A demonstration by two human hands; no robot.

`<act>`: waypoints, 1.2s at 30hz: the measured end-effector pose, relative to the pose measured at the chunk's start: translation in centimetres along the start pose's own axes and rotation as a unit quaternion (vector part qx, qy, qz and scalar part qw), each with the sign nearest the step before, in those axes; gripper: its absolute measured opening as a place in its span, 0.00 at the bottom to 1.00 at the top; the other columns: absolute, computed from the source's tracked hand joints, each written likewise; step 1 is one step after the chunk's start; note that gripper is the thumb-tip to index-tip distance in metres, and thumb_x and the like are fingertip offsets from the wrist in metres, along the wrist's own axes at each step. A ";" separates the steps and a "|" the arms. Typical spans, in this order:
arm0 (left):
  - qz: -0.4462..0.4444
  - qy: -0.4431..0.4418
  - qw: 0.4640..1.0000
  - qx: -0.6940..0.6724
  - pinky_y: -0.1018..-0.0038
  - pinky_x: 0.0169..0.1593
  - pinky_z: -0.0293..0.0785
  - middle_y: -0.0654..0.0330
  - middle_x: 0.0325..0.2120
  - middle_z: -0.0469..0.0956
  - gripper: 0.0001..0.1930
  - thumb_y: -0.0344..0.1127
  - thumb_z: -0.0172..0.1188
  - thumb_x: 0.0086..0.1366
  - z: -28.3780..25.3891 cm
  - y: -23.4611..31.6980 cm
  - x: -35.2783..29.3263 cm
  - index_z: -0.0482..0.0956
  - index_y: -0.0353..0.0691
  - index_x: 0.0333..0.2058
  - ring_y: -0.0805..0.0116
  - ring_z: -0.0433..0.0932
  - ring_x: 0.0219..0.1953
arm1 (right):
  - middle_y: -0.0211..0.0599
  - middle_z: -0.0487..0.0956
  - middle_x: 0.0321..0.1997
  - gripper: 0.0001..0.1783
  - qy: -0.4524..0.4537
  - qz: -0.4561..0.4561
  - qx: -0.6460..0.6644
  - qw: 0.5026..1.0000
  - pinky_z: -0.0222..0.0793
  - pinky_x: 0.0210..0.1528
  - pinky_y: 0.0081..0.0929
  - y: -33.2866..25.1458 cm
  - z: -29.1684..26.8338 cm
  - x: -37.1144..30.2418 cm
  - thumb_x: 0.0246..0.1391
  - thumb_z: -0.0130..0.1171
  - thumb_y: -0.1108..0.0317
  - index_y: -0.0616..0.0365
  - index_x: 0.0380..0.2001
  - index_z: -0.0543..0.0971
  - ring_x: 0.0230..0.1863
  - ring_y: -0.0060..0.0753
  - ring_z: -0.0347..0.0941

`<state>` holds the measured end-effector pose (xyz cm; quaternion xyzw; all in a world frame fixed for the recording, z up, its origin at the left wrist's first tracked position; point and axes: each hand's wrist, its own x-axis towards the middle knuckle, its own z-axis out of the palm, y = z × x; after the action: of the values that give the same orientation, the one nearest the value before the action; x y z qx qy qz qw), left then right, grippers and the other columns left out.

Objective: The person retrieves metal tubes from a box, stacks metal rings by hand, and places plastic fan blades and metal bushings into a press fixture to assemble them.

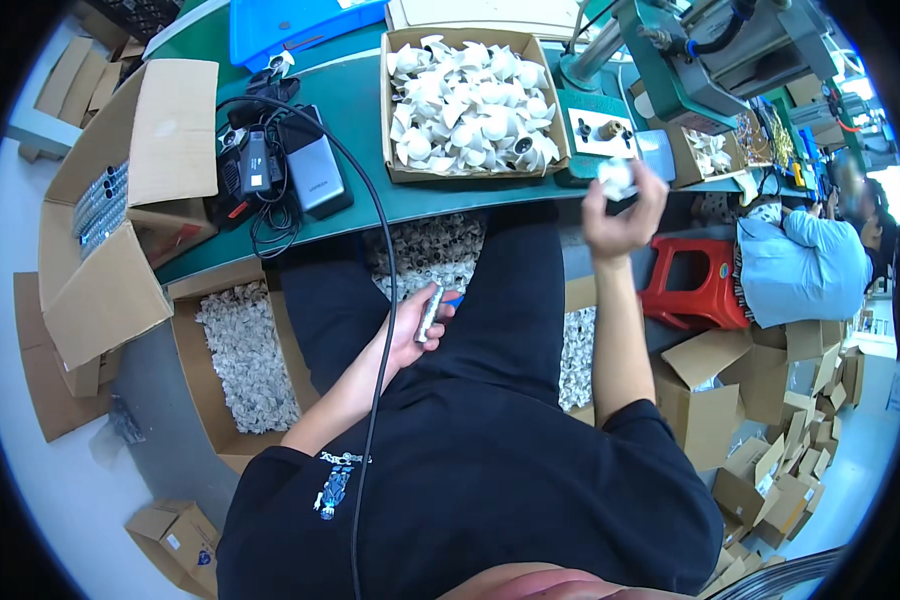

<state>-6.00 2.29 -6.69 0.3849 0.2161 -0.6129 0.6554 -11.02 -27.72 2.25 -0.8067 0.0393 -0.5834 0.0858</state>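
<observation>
In my right hand point(625, 222), raised at the table's front edge beside the press, is a small white fan impeller point(617, 180), pinched between thumb and fingers. Low over my lap, my left hand point(410, 335) is closed around a short silvery stick point(430, 312) that looks like a row of small metal pieces. A bit of blue shows behind its fingers. Just left of my right hand stands a shallow cardboard box point(387, 110) heaped with white fan impellers point(470, 105). The press's white fixture plate point(598, 132) carries a brass-coloured part point(612, 130) and a dark one.
A bench press point(690, 60) rises at the back right. Left on the green table point(370, 200) lie a power bank point(312, 165) and cables; a black cable crosses my body. Boxes of small pale parts point(245, 360) stand below. A red stool point(685, 283) and another person point(800, 265) are at right.
</observation>
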 end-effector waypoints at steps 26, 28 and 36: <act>0.109 -0.363 0.912 0.156 0.86 0.11 0.58 0.53 0.23 0.77 0.22 0.46 0.49 0.73 7.3 4.9 -1.9 0.73 0.25 0.46 0.83 0.62 0.10 | 0.38 0.78 0.41 0.14 -0.247 0.389 0.448 0.766 0.70 0.45 0.25 -4.1 -2.8 4.9 0.50 0.64 0.74 0.62 0.42 0.81 0.42 0.29 0.74; 0.121 -0.353 0.916 0.149 0.86 0.12 0.58 0.54 0.23 0.77 0.22 0.45 0.48 0.73 7.4 4.9 -2.0 0.73 0.26 0.46 0.83 0.63 0.10 | 0.38 0.78 0.40 0.13 -0.302 0.339 0.439 0.775 0.70 0.45 0.24 -4.5 -2.7 5.2 0.50 0.65 0.74 0.62 0.41 0.82 0.42 0.29 0.74; 0.130 -0.340 0.922 0.133 0.86 0.13 0.60 0.56 0.24 0.76 0.22 0.49 0.47 0.73 8.9 5.1 -1.7 0.72 0.30 0.43 0.82 0.62 0.11 | 0.35 0.77 0.35 0.12 -0.398 0.264 0.463 0.747 0.70 0.43 0.24 -7.1 -1.4 2.5 0.48 0.67 0.74 0.62 0.38 0.83 0.39 0.29 0.74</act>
<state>-2.95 -3.66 1.27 0.2618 -0.1558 -0.6391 0.7062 -11.77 -21.28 6.36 -0.7844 -0.0615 -0.1100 0.6073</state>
